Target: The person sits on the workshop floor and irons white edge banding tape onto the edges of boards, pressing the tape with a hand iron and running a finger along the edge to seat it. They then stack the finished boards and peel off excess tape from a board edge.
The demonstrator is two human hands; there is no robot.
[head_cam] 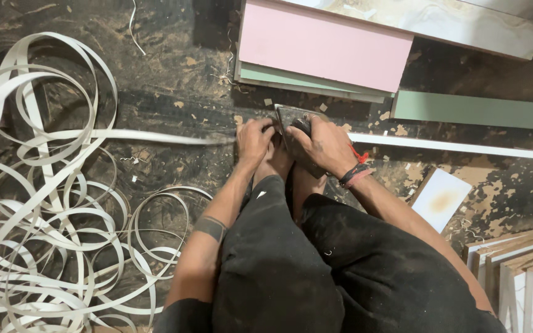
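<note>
I squat on a dark, dusty floor. My left hand [253,140] pinches a long white edge-band strip [155,135] that runs off to the left. My right hand [325,143], with red and dark wristbands, is closed over a small dark tool [302,125] pressed against a narrow grey board [288,117] held between my feet. A white strip [445,145] continues to the right of that hand. The fingertips of both hands are partly hidden.
A big tangle of loose white banding coils [44,234] lies at left. Pink [325,46] and green [476,110] panels lie ahead, a marbled board [439,21] behind them. A small white panel [442,197] and stacked boards [519,271] lie at right.
</note>
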